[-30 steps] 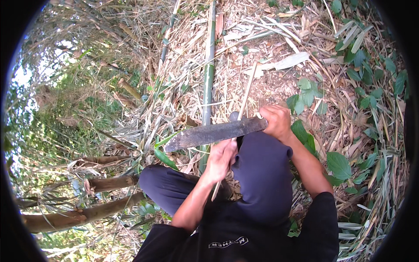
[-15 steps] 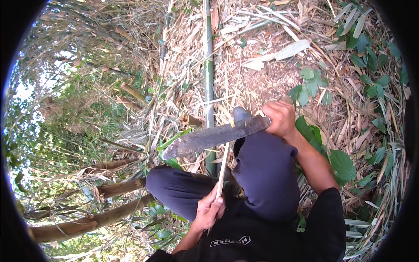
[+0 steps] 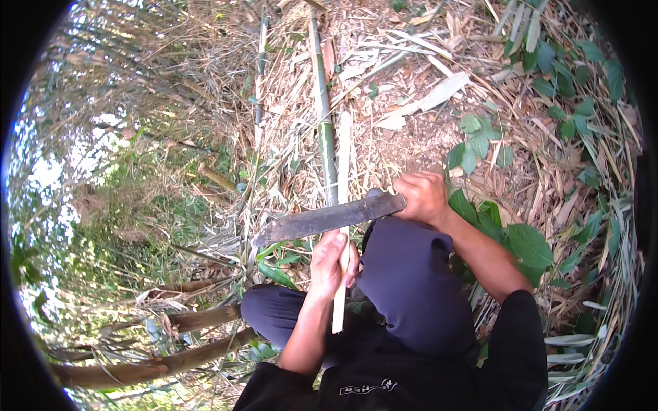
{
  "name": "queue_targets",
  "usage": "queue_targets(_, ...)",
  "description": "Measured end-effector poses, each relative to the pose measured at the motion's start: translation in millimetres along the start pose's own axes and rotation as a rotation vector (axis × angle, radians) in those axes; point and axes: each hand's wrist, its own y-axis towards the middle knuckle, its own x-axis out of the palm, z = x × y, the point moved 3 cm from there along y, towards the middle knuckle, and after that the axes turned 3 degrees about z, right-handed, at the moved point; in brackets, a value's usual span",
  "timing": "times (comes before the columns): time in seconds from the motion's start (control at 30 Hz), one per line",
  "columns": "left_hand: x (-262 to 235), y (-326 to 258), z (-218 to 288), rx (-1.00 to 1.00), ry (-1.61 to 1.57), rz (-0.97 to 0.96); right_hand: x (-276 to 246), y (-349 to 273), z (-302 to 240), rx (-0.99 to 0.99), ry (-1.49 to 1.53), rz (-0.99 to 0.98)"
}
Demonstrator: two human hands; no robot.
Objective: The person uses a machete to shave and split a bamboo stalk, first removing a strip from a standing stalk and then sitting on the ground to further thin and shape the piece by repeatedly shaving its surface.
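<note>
My right hand (image 3: 421,196) is closed round the handle of a machete (image 3: 322,219), whose long dark blade points left across my front. In my left hand (image 3: 327,264) is a pale split bamboo strip (image 3: 344,154), gripped with fingers wrapped round it. The strip runs away from me, beneath the blade, and its near end sticks out below my fist. Blade and strip cross just beyond my left hand; whether the edge bites into the strip cannot be made out. My bent knee (image 3: 415,267), in dark trousers, is right under the machete's handle end.
A green bamboo pole (image 3: 324,130) lies on the ground ahead, left of the strip. Dry leaves and shavings (image 3: 391,147) litter the soil. Green leafy plants (image 3: 480,140) grow at the right, and thick brown stalks (image 3: 157,370) stand at the lower left.
My left hand has moved forward, close to the blade, and the strip's broad pale face now shows. The machete and my right hand have shifted slightly left.
</note>
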Motion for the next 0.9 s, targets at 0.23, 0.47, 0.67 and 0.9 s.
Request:
queue_targets(0.23,15.6,8.1,-5.0,0.059,0.203,-0.056,-1.2,-2.2,8.1,-0.002,-0.006,-0.064)
queue_targets(0.47,1.6,-45.1,-19.9,-0.04,0.12,-0.057,-9.7,1.3,0.1,-0.015,-0.004,-0.037)
queue_targets(0.67,-27.1,-163.6,-49.9,-0.245,0.178,-0.069,-5.7,-27.1,17.4,0.411,-0.101,-0.11)
queue_targets(0.9,-62.6,-69.6,18.5,0.051,-0.217,0.219,-2.6,-18.7,21.9,0.666,-0.002,-0.114)
